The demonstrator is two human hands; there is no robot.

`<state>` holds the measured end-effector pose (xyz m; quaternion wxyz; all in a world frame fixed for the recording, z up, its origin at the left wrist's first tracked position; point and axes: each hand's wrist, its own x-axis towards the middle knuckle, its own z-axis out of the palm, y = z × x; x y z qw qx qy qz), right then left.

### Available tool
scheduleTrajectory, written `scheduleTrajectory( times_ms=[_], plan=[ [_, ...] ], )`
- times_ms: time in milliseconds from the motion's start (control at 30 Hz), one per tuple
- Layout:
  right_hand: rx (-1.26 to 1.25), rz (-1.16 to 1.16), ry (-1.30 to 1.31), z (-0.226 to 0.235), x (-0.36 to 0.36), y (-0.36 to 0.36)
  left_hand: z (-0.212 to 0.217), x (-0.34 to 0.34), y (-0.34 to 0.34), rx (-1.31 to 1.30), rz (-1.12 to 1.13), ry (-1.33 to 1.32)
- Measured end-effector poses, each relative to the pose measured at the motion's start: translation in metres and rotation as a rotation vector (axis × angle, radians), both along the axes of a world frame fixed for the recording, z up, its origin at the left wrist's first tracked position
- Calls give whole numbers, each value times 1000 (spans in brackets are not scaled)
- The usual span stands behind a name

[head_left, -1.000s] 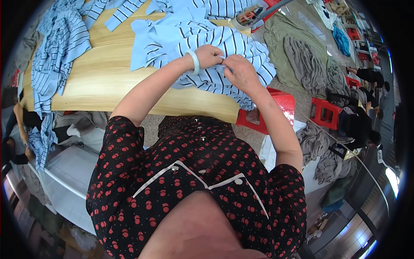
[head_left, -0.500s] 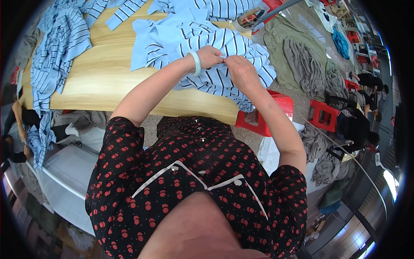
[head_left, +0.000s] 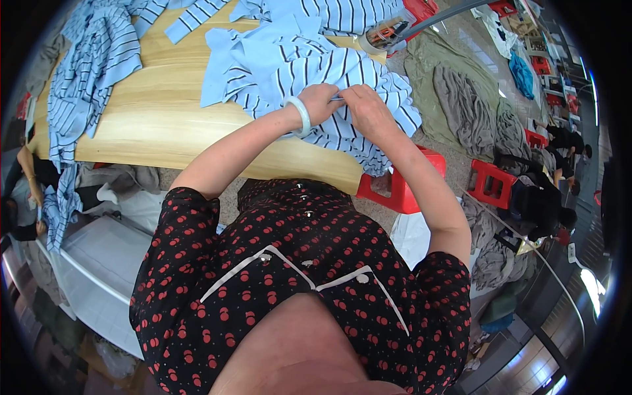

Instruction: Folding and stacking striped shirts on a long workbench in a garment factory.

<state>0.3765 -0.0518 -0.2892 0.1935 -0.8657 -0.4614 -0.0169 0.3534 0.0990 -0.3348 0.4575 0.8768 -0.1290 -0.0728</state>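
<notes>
- The left hand [head_left: 320, 102] is curled, its fingertips pinched on a fold of the striped shirt [head_left: 316, 72], which lies soft and rumpled on the table under both hands.
- The right hand [head_left: 368, 110] sits just beside the left, fingers bent and pressed together on the same fold; a thin pale-blue strip shows between the two hands, and I cannot tell what it is.
- The shirt is light blue knit cloth with dark narrow stripes; its hem hangs over the table edge just below the right hand.
- A smooth, pale, round bracelet [head_left: 303, 115] rings the left wrist.
- The table [head_left: 158, 125] is light wood with a plain grain and a rounded front edge, bare to the left of the left hand.
- A second striped garment [head_left: 92, 66] lies bunched well to the left of the left hand and drapes off the table end.
- A red plastic stool [head_left: 401, 187] stands below the right forearm; grey cloth [head_left: 467, 108] lies heaped on the floor to the right of the right hand.
- Compared with the earlier frames, both hands stay at the same spot on the shirt, thumbs and fingers close together; the shirt and the other clothes lie as they did.
</notes>
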Motion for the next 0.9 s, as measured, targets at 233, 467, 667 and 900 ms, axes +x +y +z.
scheduleTrajectory(
  times_ms=[233, 467, 667, 900],
  plan=[
    [33, 9, 38, 0, 4, 1, -5, -4, -3, -31, 64, -57],
    [70, 1, 75, 4, 10, 4, -11, -5, -6, -217, 126, 37],
    [129, -64, 146, 0, 8, 0, -7, -6, -8, -299, 148, 162],
    [98, -113, 190, -5, 5, -3, -15, -8, -11, -138, 167, 43]
  ],
)
